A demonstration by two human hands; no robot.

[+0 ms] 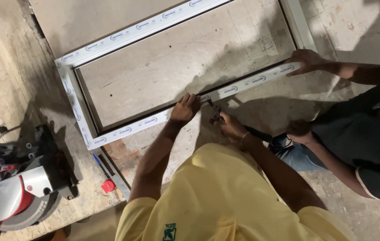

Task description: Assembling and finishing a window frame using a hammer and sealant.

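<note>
While the left hand (185,107) presses flat, fingers together, on the near rail of a white window frame (76,107) lying on a wooden board, the right hand (231,126) is closed around a small dark tool (213,111) whose tip meets that same rail just beside the left hand. A co-worker's hand (306,61) rests on the rail farther along. A mitre saw (16,183) sits well apart to the left.
</note>
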